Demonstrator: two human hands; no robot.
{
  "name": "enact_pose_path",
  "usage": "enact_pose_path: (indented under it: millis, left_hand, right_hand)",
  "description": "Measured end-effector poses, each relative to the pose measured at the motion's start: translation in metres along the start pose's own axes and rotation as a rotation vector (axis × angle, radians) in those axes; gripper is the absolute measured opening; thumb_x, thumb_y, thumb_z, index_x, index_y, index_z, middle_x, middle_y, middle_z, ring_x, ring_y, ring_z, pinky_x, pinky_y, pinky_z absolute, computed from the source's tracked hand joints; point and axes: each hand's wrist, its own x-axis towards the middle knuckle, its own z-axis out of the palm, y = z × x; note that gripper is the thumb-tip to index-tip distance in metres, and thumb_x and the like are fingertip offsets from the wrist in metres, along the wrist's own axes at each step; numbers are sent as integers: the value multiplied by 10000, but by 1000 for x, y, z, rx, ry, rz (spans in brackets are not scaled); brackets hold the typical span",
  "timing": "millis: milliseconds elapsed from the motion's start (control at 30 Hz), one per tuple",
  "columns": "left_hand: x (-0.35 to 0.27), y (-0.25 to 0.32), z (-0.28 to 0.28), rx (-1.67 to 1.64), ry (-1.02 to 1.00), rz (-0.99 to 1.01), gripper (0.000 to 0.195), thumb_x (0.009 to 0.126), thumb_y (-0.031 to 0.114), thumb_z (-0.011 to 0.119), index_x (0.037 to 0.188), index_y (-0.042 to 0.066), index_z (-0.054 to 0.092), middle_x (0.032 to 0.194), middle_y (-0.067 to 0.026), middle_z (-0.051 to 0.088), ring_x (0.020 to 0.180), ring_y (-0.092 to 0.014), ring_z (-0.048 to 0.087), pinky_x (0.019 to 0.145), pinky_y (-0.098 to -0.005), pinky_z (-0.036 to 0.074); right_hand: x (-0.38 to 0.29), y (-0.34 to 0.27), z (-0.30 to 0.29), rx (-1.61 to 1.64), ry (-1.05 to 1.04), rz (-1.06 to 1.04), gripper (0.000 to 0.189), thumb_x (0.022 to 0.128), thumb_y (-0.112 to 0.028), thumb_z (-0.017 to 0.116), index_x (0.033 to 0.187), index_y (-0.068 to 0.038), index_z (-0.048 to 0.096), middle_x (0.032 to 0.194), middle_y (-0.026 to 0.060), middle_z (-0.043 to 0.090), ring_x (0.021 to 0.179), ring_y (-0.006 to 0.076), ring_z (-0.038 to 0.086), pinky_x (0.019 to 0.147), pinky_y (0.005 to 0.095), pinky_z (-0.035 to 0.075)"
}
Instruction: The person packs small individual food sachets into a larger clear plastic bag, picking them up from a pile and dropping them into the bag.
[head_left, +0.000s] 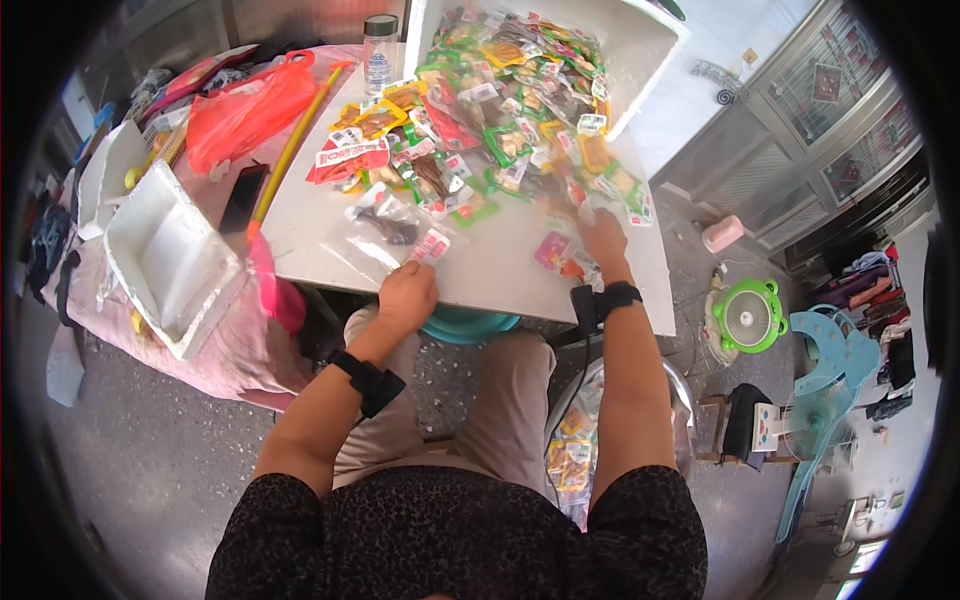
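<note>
My left hand (409, 295) is closed on the near edge of a clear plastic bag (360, 244), which lies at the table's front edge with a dark snack packet (391, 225) inside. Farther right, my right hand (602, 238) is over the white table (495, 277), at the near side of the packet pile; blur hides whether it grips a packet. A purple packet (553, 250) lies just left of it. Many small green, yellow and red food packets (431, 176) spread across the table and fill a tipped white foam box (649, 52) behind them.
A lidded clear bottle (380, 56) stands at the back. On the left are a red plastic bag (251, 105), a yellow stick (292, 154), a phone (244, 196) and an empty foam box (169, 255). Below are a teal basin (471, 326) and a metal basin (679, 386) holding packets.
</note>
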Motion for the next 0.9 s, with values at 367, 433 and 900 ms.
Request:
enact_pose_path:
  millis: [367,433,900]
  left_hand:
    - [-1,3,-2,-11,40,45,44,575,80,468,593,60,433,576,-93,429,543,-263,455,485,-348,385]
    - [0,3,-2,-10,56,55,45,574,77,468,593,59,432,574,-93,427,540,-263,455,482,-348,385]
    - [0,1,3,2,30,8,48,579,90,466,607,62,438,592,-97,438,563,-267,463,498,-350,390]
  right_hand:
    - [17,12,8,35,264,-170,122,707,-119,344,697,-46,441,668,125,487,634,292,469,557,365,371]
    - [10,2,-14,122,351,-249,121,709,-108,338,678,-43,435,646,137,474,610,303,456,541,369,361]
    - [-71,-18,-18,205,63,-606,109,617,-112,470,669,-17,460,706,130,467,682,283,458,588,355,379]
